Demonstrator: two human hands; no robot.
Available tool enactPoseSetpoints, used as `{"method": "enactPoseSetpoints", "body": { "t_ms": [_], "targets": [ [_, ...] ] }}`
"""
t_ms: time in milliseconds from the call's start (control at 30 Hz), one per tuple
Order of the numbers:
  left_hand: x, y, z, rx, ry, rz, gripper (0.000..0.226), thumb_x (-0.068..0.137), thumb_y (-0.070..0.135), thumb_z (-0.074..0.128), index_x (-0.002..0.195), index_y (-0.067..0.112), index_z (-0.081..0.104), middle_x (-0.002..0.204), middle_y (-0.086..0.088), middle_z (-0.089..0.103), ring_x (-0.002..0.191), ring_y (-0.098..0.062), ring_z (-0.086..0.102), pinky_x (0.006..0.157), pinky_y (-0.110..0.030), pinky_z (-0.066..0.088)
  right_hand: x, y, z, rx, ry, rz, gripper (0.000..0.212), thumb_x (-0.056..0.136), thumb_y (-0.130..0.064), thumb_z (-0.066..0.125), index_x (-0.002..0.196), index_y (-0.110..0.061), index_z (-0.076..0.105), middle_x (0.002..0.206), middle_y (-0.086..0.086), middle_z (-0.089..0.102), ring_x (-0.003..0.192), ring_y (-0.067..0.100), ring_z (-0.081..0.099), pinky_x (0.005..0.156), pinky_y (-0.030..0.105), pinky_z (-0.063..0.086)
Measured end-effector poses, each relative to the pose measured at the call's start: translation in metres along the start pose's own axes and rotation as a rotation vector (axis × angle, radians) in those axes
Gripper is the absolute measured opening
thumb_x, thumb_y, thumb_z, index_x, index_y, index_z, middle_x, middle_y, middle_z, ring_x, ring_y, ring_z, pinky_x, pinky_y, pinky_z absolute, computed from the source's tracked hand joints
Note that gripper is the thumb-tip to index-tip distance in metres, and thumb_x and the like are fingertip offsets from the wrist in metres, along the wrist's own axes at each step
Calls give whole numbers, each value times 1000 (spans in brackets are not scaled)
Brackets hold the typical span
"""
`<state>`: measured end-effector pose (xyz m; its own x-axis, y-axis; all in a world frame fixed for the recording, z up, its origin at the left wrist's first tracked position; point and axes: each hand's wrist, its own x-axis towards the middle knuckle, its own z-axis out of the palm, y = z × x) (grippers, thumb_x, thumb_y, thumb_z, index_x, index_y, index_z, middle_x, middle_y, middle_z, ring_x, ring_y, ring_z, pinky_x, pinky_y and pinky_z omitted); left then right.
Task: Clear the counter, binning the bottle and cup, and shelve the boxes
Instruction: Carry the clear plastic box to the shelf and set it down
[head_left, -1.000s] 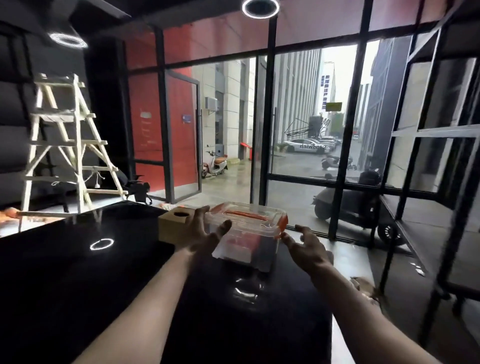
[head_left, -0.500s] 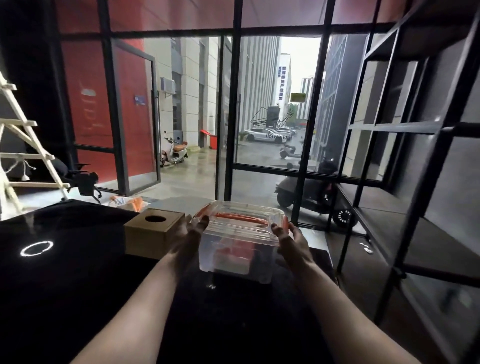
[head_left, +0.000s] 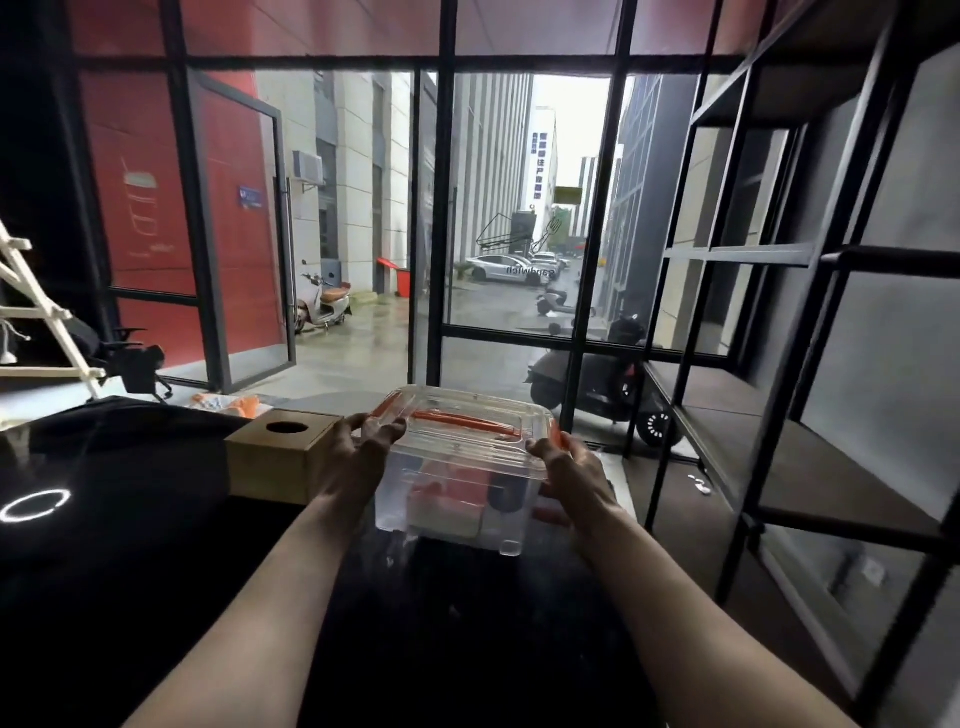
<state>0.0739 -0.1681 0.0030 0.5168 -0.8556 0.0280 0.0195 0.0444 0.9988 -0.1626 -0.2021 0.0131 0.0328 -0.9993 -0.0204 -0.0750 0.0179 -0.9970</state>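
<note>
A clear plastic box (head_left: 457, 483) with an orange handle and orange clips is at the far end of the black counter (head_left: 130, 571). My left hand (head_left: 358, 457) grips its left side and my right hand (head_left: 571, 473) grips its right side, fingers curled over the lid's rim. Red and dark items show through its walls. Its base looks slightly raised off the counter. To the left of it, touching my left hand, stands a brown cardboard box (head_left: 280, 462) with a round hole in its top.
A black metal shelf unit (head_left: 779, 452) with open bays runs along the right side. Glass windows and an open door are ahead. A white ladder (head_left: 36, 317) stands at the far left. Scooters are parked outside.
Both hands went from reaching toward the clear box to closing on its sides. The view has turned to the right, bringing the shelf unit closer.
</note>
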Motion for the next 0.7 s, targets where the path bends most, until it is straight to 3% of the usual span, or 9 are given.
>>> {"method": "enactPoseSetpoints", "body": {
  "t_ms": [167,333,467,533,600,700],
  "targets": [
    [-61,36,32,103,20,81,54,91,44,67,138,22,51,119,-12,60,113,-38,63,102,-54,52,-24,-11,-49,35,7,-37,64,82,-46,66,142,-31,48,132,8,60,106,31,65,67,42,62],
    [-123,53,89,111,-31,140,57,89,45,69,136,20,50,128,-18,62,114,-39,63,102,-55,53,-58,-17,-131,72,26,-50,49,91,-37,62,139,-28,51,119,10,66,103,33,67,76,47,61],
    [-177,54,144,80,-69,138,59,88,44,71,137,19,48,131,-19,61,115,-38,62,101,-56,53,-88,-19,-210,46,45,-76,42,94,-33,59,135,-25,52,110,5,66,96,25,65,64,35,55],
    [-204,53,174,85,-100,122,66,86,47,72,139,17,46,132,-22,60,115,-41,62,100,-57,53,-103,-19,-249,7,74,-91,48,91,-38,60,135,-23,53,117,8,66,98,26,65,71,39,57],
    [-227,49,201,77,-119,115,62,91,42,70,140,15,44,132,-22,58,114,-41,62,99,-58,54,-113,-16,-285,-24,100,-104,59,84,-45,61,139,-23,51,126,11,63,107,30,62,88,50,56],
    [-258,42,239,38,-146,94,58,93,36,69,139,12,42,127,-19,58,108,-38,62,97,-53,55,-130,-10,-333,-62,136,-130,58,89,-42,59,143,-21,50,131,13,60,112,30,59,89,45,54]
  ]
}}
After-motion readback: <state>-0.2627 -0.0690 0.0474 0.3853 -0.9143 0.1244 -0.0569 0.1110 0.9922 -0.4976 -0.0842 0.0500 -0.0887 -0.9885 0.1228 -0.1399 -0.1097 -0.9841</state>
